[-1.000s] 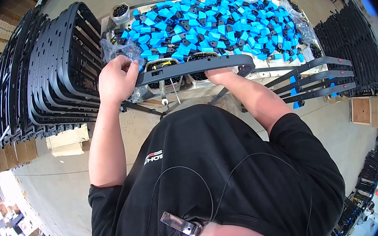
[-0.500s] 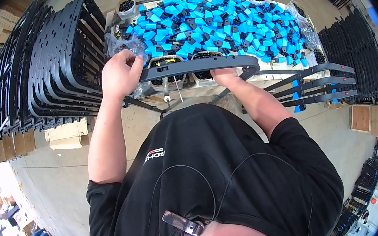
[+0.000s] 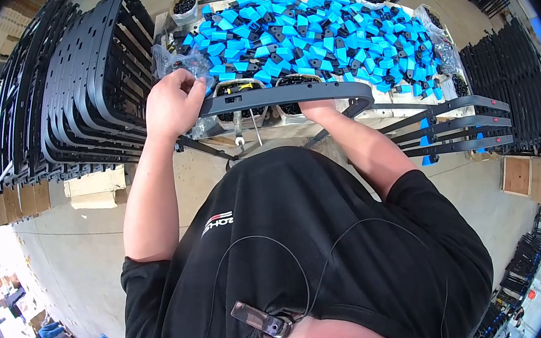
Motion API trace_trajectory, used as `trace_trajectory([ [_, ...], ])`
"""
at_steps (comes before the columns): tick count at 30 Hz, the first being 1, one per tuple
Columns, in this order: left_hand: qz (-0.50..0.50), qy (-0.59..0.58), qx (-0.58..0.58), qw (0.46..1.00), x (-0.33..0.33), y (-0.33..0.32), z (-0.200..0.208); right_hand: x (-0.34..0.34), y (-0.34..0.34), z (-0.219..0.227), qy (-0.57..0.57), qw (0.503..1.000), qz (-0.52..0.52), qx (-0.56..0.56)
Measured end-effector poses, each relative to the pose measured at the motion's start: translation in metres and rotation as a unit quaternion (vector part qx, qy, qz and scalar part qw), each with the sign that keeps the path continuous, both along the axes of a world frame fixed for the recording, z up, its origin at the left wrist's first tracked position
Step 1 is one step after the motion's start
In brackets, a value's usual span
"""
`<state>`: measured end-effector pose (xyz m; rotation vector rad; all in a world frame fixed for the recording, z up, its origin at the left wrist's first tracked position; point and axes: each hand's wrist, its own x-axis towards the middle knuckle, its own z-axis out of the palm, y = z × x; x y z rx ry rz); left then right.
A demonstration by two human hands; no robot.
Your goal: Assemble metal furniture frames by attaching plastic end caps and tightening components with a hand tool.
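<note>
A long curved black plastic frame (image 3: 289, 95) lies across the near edge of a table (image 3: 345, 122). My left hand (image 3: 172, 105) is at the frame's left end with its fingers curled tight on it, next to a clear plastic bag (image 3: 173, 60). My right hand (image 3: 318, 106) reaches under the frame's middle. Only its heel and wrist show, and the fingers are hidden. Behind the frame the table top is heaped with several small blue and black clips (image 3: 308, 31).
Rows of black frames (image 3: 75, 91) stand stacked upright on the left. Three black frames with blue clips (image 3: 452, 127) lie piled to the right of the table, and more black parts (image 3: 512, 68) beyond. Small tubs of dark pieces (image 3: 184, 5) sit at the table's far corners. Concrete floor below.
My left hand has shifted slightly along the frame's left end and its fingers have curled tighter. The frame and my right arm stay about where they were.
</note>
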<state>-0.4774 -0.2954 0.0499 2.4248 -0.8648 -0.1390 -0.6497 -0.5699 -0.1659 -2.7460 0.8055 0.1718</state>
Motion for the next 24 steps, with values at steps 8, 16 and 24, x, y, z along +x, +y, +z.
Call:
trace_trajectory([
  [8,-0.004,0.001,0.002,1.000,-0.001,0.000,0.003,0.000,-0.008,-0.015,-0.088,0.996,0.021,0.013],
  [16,0.007,0.000,-0.004,1.000,-0.002,0.002,0.002,-0.005,-0.005,-0.022,-0.070,0.997,-0.033,-0.006],
  [24,-0.001,-0.014,-0.023,1.000,-0.002,0.006,-0.002,-0.065,0.029,0.077,-0.282,0.632,-0.174,0.700],
])
